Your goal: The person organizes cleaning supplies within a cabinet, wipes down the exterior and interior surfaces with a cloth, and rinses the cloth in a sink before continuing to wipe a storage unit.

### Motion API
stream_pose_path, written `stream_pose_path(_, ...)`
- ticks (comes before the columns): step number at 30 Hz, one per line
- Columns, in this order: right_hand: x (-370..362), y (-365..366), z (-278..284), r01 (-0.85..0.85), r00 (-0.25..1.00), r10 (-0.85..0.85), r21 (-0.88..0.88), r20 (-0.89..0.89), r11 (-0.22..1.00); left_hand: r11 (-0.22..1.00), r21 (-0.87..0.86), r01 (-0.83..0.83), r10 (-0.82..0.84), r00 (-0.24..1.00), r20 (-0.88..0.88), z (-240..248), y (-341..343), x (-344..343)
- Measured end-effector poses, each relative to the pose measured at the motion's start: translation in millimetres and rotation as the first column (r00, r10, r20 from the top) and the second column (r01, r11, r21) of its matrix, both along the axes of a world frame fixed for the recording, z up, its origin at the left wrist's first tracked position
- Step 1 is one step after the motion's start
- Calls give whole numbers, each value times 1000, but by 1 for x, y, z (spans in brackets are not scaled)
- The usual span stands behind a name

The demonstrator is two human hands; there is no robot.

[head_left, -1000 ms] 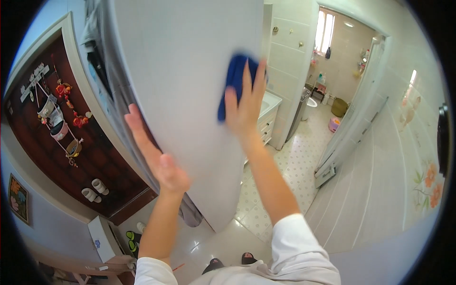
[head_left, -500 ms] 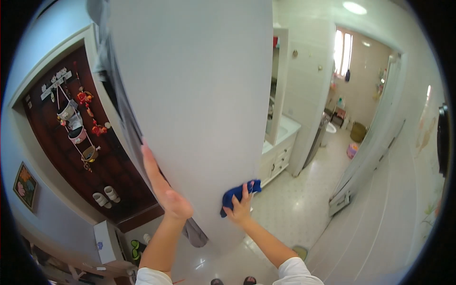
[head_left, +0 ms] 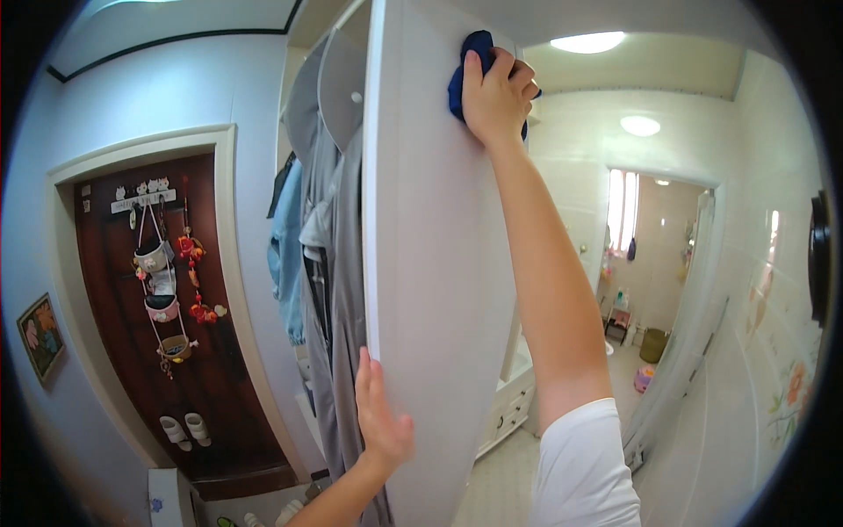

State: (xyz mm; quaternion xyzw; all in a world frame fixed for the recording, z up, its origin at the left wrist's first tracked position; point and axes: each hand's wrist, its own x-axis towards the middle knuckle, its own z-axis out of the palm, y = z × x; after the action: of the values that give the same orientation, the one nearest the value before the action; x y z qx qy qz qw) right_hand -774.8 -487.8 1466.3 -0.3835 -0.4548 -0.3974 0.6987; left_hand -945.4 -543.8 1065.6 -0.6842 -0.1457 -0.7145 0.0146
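A tall white panel (head_left: 430,263) stands upright in front of me, with its narrow front edge on the left. High on its face, my right hand (head_left: 494,101) is closed on a dark blue cloth (head_left: 477,46) and presses it to the surface. The cloth is bunched, and part of it is hidden under my fingers. Lower down, my left hand (head_left: 385,426) lies along the panel's left edge, fingers stretched out and holding nothing. Grey hanging garments (head_left: 342,263) are just left of that edge, beside my left fingers.
A dark red door (head_left: 132,307) with hanging baskets is at the left, near a small white cabinet (head_left: 164,496). Blue clothing (head_left: 288,255) hangs behind the grey garments. On the right are a white drawer vanity (head_left: 509,408), a bathroom doorway and a tiled wall (head_left: 755,351).
My right hand has carried the blue cloth from low on the panel up near its top. My left hand remains by the left edge. The view has tilted upward.
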Motion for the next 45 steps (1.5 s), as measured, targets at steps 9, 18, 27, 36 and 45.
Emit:
stream_pose_path(9, -86, -25, 50, -36, 711, -273, 421, 648, 906, 998, 42, -44, 44, 999, -5, 1, 3, -9)
stream_pose_path(18, -17, -97, 100, 644, 2, -920, 703, 391, 300, 999, 34, -22, 21, 1000, 18, 1, -4, -11)
stream_pose_path(27, 44, -216, 108, 674, -162, -957, 735, 242, 72, 995, 64, -77, 77, 997, -4, -1, -7, -14)
stream_pose_path(36, 125, -431, 91, 774, -214, -977, 608, -12, -177, 999, -47, -27, 25, 999, -26, 7, -22, -6)
stream_pose_path(45, 162, -497, 99, 710, 543, -826, 608, -153, 354, 981, 86, -175, 177, 984, -8, 82, -35, -2)
